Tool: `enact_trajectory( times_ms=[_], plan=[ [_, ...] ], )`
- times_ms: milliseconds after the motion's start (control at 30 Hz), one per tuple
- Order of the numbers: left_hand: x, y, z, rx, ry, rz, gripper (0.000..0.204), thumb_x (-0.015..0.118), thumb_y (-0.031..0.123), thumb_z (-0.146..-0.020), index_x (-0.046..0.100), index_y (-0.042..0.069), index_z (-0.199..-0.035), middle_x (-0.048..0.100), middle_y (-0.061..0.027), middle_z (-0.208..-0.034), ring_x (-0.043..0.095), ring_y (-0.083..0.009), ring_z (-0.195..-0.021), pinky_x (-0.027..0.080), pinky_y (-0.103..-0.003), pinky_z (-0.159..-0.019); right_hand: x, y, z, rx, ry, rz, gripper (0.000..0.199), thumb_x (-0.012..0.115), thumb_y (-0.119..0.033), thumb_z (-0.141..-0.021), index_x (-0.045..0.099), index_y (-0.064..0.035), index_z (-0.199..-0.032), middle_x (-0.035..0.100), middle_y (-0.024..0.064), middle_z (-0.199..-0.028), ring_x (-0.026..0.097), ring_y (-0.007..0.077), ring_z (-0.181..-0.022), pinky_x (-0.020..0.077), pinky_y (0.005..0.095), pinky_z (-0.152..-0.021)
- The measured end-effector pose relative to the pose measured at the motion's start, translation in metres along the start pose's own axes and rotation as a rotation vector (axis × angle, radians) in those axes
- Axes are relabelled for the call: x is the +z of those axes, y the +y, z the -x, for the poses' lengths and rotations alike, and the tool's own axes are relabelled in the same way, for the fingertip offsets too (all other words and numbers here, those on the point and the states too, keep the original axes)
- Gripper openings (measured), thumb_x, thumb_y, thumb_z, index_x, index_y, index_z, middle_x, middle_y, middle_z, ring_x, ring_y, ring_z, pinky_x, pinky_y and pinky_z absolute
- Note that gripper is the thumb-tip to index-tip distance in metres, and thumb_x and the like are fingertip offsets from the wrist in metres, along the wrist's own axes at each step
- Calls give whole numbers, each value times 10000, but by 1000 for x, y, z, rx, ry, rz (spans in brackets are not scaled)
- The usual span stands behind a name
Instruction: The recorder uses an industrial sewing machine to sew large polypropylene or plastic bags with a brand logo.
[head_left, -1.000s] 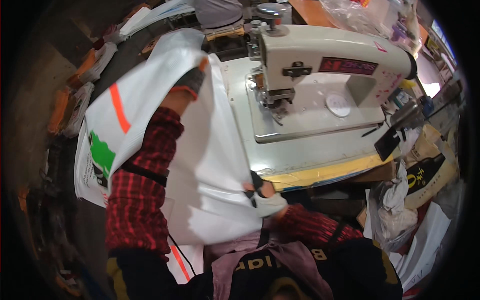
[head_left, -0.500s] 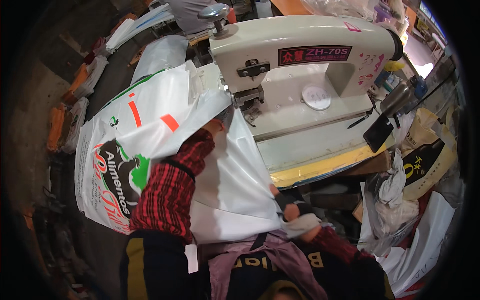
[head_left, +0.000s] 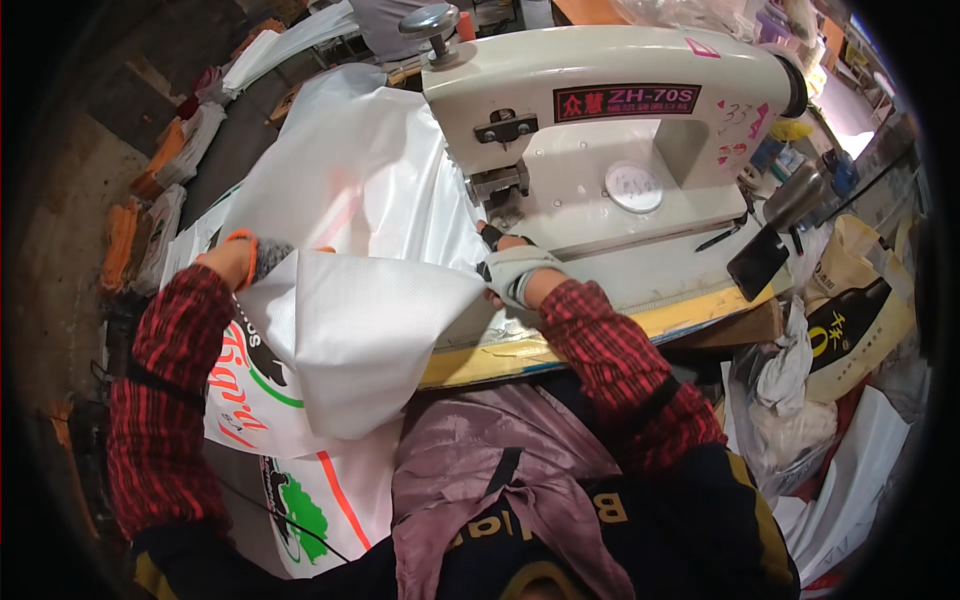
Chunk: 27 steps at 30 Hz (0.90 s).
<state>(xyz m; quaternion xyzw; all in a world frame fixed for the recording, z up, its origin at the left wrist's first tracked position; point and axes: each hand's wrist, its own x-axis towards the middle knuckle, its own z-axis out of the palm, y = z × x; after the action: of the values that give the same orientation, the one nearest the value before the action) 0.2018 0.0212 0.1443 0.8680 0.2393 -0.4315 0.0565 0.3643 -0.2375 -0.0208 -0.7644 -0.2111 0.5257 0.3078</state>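
Change since earlier frame: left hand (head_left: 243,258) lowered from raised; right hand (head_left: 510,275) advanced to the cream industrial sewing machine (head_left: 610,140). Both hands closed, gripping folded white woven plastic sack (head_left: 350,320), printed green and red, draped off desk (head_left: 690,310).

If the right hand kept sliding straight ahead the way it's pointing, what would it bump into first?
Most likely the metal presser foot of the sewing machine. The right hand rests on the white bag just in front of it, fingers aimed toward the needle area, though the gap between them is hard to judge.
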Motion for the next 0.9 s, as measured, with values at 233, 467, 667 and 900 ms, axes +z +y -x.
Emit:
enact_trajectory(
  times_ms=[233,467,667,900],
  plan=[
    [134,111,25,1377,209,155,441,554,170,-820,475,12,-1224,548,-99,-1162,524,-193,-1034,399,-293,-912,25,40,6,-459,232,522,344,534,-313,-810,593,-52,-1025,609,185,-993,607,308,-823,469,375,-759],
    [150,251,94,892,-254,-576,191,622,199,-654,688,107,-807,644,-95,-773,618,-265,-715,496,-376,-626,86,39,83,-185,247,569,529,477,-220,-818,315,18,-1261,571,293,-938,599,381,-807,472,439,-690],
    [53,161,99,207,-82,-736,136,642,160,-624,686,92,-734,636,-109,-703,627,-241,-675,482,-360,-600,84,37,76,-192,354,542,493,457,-237,-830,319,1,-1240,579,289,-937,597,394,-835,472,459,-700],
    [135,225,63,552,49,-561,184,596,195,-707,682,64,-805,646,-157,-780,636,-321,-765,495,-399,-658,58,18,31,-227,430,347,376,448,-288,-847,500,-9,-1093,585,285,-931,595,403,-850,475,468,-707]
  ],
)
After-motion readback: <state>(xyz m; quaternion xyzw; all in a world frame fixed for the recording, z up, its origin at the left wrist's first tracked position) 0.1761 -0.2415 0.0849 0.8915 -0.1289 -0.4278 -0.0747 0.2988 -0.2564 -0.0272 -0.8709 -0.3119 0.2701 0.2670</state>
